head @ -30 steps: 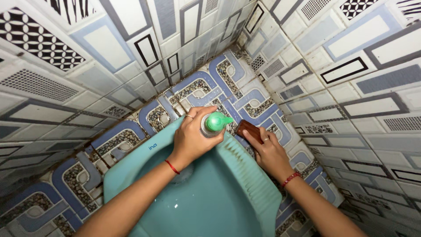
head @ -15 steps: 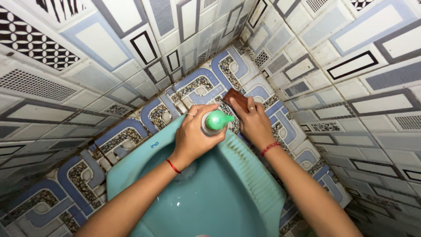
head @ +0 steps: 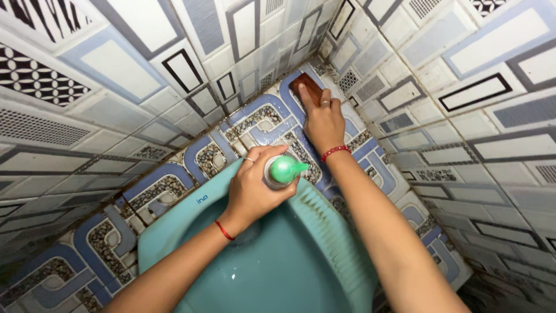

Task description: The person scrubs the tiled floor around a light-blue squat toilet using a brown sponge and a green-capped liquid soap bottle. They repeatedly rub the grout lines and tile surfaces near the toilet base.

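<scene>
My left hand (head: 252, 188) is wrapped around a bottle with a green nozzle cap (head: 285, 170), held over the back rim of a teal squat toilet pan (head: 324, 243). My right hand (head: 322, 119) reaches past the pan toward the corner and presses a brown scrub brush (head: 306, 88) flat against the patterned blue and white floor tiles (head: 260, 119). A red thread band sits on each wrist.
Tiled walls (head: 145, 52) with grey, black and blue rectangles close in on the left, back and right (head: 463, 87). The ribbed footrest (head: 341, 243) of the pan lies under my right forearm. Water stands in the bowl (head: 278, 272).
My right hand has slid the brown brush away from the pan's rim up toward the far corner of the floor. The left hand and bottle have stayed put.
</scene>
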